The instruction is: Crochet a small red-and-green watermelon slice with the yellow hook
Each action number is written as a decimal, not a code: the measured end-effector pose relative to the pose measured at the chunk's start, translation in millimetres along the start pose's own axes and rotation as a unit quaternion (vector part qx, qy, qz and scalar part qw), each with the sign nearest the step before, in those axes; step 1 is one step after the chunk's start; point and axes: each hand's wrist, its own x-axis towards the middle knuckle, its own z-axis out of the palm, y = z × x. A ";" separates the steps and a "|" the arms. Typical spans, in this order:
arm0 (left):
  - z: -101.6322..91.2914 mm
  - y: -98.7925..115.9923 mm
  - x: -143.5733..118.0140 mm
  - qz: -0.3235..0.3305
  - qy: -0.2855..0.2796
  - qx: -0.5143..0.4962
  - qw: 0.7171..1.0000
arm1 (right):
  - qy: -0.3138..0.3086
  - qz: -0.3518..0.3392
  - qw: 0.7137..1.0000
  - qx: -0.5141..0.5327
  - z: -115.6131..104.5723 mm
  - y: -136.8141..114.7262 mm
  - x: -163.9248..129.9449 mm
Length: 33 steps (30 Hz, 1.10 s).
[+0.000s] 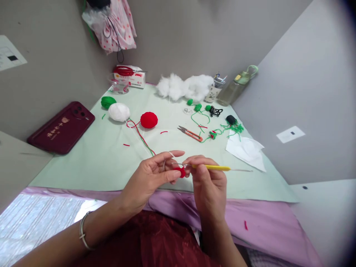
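My left hand [155,172] pinches a small red crochet piece [180,172] between thumb and fingers, and white yarn runs over its raised index finger. In my right hand [210,181] is a crochet hook [215,167] with a yellow handle, held like a pen. The hook's metal tip points left, just above the red piece, close to the left fingers. Whether yarn is looped on the tip is too small to tell. Red, green and white strands lead back from the left hand toward a red yarn ball [149,120] and a white yarn ball [119,112].
Orange thread snips [190,134] lie beyond my hands. White stuffing [185,87], a pen cup [214,90] and a green bottle [236,86] stand at the back. Green crocheted bits [198,107] are at right, near white paper [246,150]. A dark red phone [61,128] leans at left.
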 end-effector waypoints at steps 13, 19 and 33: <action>-0.3 5.4 -4.3 -0.026 -0.014 -0.015 0.999 | -0.003 0.029 0.999 0.031 -0.3 -10.2 5.0; -2.9 4.5 -3.9 0.018 -0.015 0.050 0.998 | -0.015 -0.028 0.999 -0.025 -6.3 -11.3 -3.4; 1.3 8.8 -11.5 0.072 0.052 0.152 0.984 | -0.049 -0.231 0.938 -0.254 -7.7 -10.2 -18.0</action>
